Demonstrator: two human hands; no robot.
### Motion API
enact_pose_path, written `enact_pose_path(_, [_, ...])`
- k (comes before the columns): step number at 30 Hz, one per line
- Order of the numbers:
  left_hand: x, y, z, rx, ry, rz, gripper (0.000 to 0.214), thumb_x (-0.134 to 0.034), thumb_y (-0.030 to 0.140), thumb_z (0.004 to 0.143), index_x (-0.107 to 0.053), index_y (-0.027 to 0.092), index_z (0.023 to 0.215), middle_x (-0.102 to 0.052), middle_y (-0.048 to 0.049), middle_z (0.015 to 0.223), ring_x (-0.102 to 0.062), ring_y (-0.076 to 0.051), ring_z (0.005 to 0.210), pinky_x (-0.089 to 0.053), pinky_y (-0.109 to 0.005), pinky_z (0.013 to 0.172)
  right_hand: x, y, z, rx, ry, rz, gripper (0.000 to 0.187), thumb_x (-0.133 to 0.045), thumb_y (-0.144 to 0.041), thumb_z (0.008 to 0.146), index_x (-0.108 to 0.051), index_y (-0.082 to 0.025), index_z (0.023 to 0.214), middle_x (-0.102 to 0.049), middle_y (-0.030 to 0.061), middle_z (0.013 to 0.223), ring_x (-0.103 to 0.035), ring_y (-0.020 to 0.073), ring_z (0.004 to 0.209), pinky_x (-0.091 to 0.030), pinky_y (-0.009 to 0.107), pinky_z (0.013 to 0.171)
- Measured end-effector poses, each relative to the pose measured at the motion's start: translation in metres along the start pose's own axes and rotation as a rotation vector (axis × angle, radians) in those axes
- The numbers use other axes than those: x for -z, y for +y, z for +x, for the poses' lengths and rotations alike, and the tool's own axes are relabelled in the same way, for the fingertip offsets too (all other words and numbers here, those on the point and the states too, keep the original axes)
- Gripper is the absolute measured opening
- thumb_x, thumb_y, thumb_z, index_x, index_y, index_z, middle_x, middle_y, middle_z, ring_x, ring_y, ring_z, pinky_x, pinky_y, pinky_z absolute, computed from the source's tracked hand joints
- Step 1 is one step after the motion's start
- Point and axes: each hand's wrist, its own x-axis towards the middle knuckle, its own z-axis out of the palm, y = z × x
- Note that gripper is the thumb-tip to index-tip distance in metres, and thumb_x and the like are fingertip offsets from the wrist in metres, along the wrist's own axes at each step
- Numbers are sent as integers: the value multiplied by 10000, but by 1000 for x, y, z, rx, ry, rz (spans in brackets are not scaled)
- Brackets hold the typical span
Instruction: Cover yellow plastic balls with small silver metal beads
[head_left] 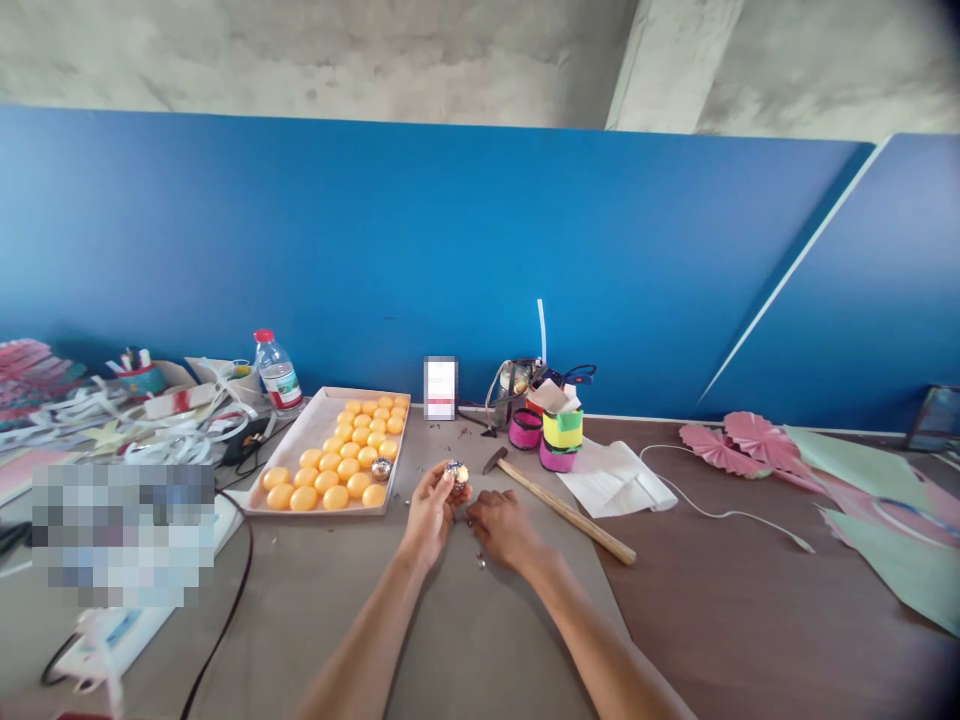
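My left hand (429, 518) grips a small ball (456, 474) between thumb and fingers, a little above the table. Shiny silver covers much of the ball, and a yellow-orange patch shows at its right. Low beside it, my right hand (504, 528) has its fingers curled down at the table top; whatever they pinch, if anything, is too small to make out. A tiny shiny piece (481, 562) lies just below the hands. To the left, a shallow white box (300, 428) holds several yellow-orange balls (327, 482) and one silver-covered ball (382, 468).
A wooden-handled hammer (566, 505) lies right of my hands. Behind it stand pink and yellow-green containers (561, 438) and a white sheet (619, 480). A water bottle (277, 372), a power strip (120, 640) and cables crowd the left; pink paper fans (746, 445) lie far right.
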Motion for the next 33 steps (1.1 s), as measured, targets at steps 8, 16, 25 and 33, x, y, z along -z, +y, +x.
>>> enact_pose_path(8, [3,-1,1,-2,-4,9,342,-712,279,668,-587,165,964,-638,-8,780,-615,-118,671,-484,-264,688,-9,1,2,3,148,109,136,-482,-159,786,-601,-183,725,-612,38,812,-536,157,812,-274,309,773])
enact_pose_path(16, [5,-2,2,17,-8,51,373,-714,324,661,-590,157,971,-661,-27,790,-623,-130,673,-482,-295,717,-4,12,6,-141,503,1007,60,-476,-176,710,-452,-205,664,-576,-10,673,-478,110,523,-363,241,526])
enact_pose_path(25, [3,-5,1,29,-69,112,338,-707,316,668,-606,154,947,-647,-40,843,-613,-140,708,-485,-308,717,0,12,9,-114,425,1618,161,-628,-320,699,-592,-175,758,-545,-29,612,-458,80,495,-355,229,513])
enact_pose_path(33, [-1,-5,-3,43,-96,199,352,-720,318,638,-628,158,938,-644,-52,870,-604,-158,743,-490,-319,712,-2,16,11,-151,429,1464,98,-613,-276,685,-592,-183,707,-533,-42,586,-426,80,488,-329,225,500])
